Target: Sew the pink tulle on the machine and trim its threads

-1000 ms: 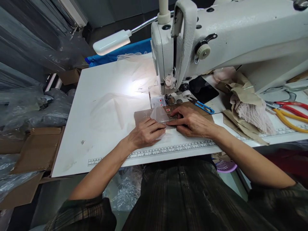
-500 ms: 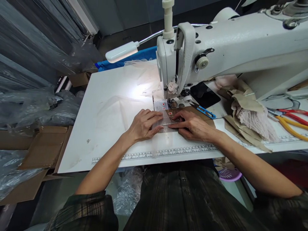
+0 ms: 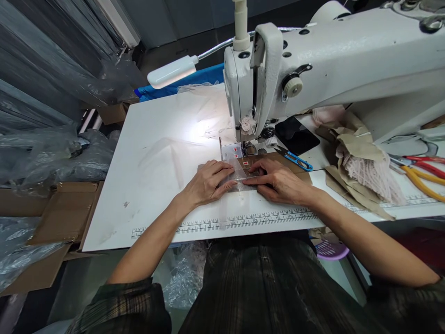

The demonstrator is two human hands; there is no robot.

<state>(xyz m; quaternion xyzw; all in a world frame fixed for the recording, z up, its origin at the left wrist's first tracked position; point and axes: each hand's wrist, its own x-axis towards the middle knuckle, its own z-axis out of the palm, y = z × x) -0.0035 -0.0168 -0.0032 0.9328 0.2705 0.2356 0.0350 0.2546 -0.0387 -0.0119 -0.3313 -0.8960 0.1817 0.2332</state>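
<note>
A strip of sheer fabric [image 3: 239,186] lies on the sewing machine's bed, just in front of the presser foot [image 3: 245,147]. My left hand [image 3: 212,182] rests on its left part, palm down with the fingers stretched out. From the right, my right hand [image 3: 274,180] holds the fabric between thumb and index finger, the other fingers curled under. Beneath that hand is a flat brown piece [image 3: 290,169]. Small red-and-white marks [image 3: 246,163] show close to the fingertips. The white sewing machine [image 3: 239,93] stands over the work, a fabric rosette [image 3: 248,124] on its head.
Blue thread snips [image 3: 298,161] and a black flat object [image 3: 297,135] lie right of the needle. Farther right are fabric scraps [image 3: 365,167] and orange-handled scissors [image 3: 422,183]. A lamp [image 3: 172,72] lights the white table [image 3: 139,185]. An open cardboard box [image 3: 69,211] stands left.
The view has shifted slightly. Both hands stay in nearly the same place on the fabric, and nothing else has visibly moved.
</note>
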